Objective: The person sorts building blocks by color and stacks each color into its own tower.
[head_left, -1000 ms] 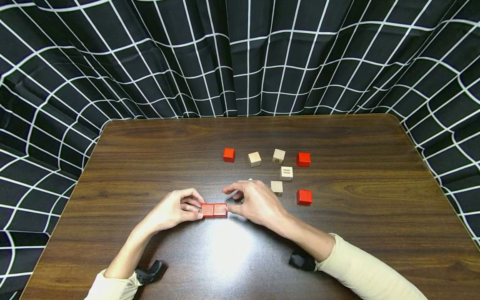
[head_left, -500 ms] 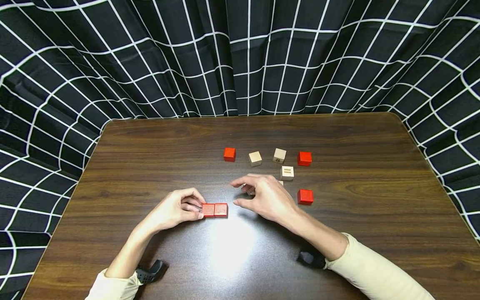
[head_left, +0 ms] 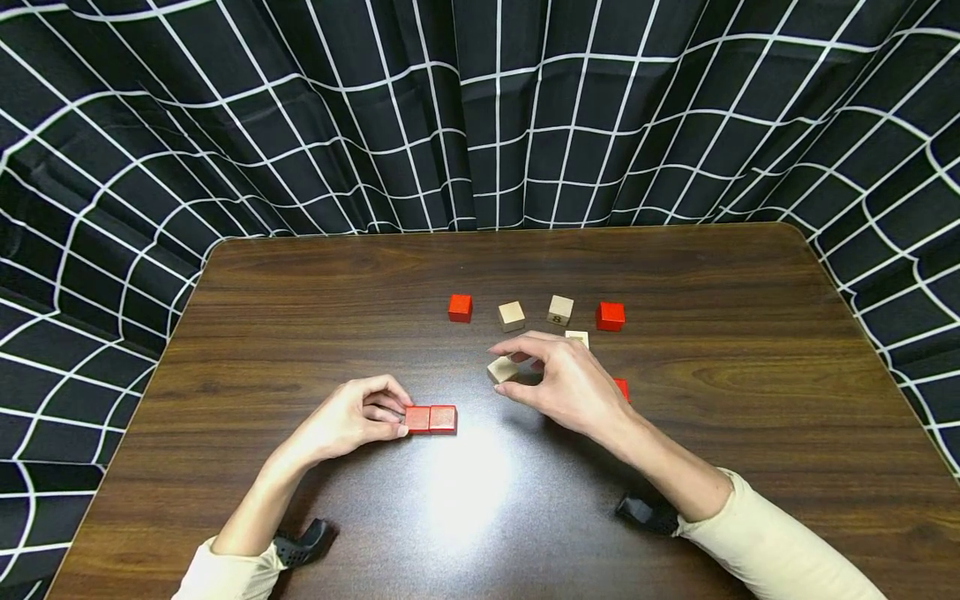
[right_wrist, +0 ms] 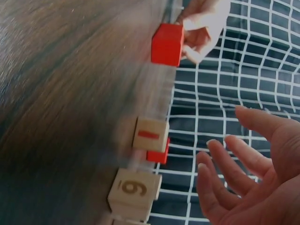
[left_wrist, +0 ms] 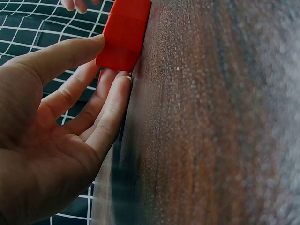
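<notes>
My left hand (head_left: 367,414) pinches the left one of two red cubes (head_left: 417,419) between thumb and fingers. The other red cube (head_left: 443,419) lies flush against it in a row. In the left wrist view the thumb touches one side of the red cube (left_wrist: 119,54). My right hand (head_left: 562,375) hovers with thumb and fingers spread over a plain-topped wooden cube (head_left: 502,369). In the right wrist view this right hand (right_wrist: 253,168) is apart from a wooden cube with a red bar (right_wrist: 150,134) and a cube marked 6 (right_wrist: 133,192).
Beyond the hands on the table (head_left: 300,317) are a red cube (head_left: 460,308), a wooden cube (head_left: 512,317), a cube marked 8 (head_left: 560,310) and another red cube (head_left: 611,316). The right hand partly covers a wooden cube (head_left: 577,337) and a red cube (head_left: 622,388). A gridded black curtain (head_left: 480,117) surrounds the table.
My right hand has left the right red cube and moved right and away from me, to above the wooden cube. The left hand has kept its grip on the left red cube.
</notes>
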Available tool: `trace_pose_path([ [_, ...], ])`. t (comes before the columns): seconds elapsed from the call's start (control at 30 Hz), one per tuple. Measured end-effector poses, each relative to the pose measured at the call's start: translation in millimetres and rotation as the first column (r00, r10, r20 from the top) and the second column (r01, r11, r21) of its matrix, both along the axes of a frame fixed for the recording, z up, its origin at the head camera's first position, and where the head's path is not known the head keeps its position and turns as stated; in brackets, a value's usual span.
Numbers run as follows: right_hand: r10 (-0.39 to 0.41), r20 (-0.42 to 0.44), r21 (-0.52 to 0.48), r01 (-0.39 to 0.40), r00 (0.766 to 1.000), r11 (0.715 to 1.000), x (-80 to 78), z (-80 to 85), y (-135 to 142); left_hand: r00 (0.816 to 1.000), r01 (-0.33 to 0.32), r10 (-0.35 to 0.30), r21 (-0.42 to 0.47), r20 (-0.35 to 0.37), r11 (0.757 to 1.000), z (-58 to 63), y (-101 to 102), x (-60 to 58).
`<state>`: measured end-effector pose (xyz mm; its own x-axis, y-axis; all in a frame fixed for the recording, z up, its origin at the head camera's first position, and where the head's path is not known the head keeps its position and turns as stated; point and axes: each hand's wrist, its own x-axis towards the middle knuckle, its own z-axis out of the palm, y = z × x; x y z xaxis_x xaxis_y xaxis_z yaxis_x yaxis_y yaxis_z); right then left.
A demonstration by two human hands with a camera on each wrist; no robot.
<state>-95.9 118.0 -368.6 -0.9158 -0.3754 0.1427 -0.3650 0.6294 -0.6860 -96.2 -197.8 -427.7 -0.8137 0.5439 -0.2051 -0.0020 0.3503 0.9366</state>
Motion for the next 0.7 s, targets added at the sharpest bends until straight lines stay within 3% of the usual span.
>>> trace_pose_path([
  [0.7, -0.091, -0.011, -0.028, 0.091, 0.996, 0.995, -4.0, 0.5, 44.2, 1.000, -0.001, 0.001, 0.008, 0.002, 1.000, 2.2, -0.2, 0.6],
])
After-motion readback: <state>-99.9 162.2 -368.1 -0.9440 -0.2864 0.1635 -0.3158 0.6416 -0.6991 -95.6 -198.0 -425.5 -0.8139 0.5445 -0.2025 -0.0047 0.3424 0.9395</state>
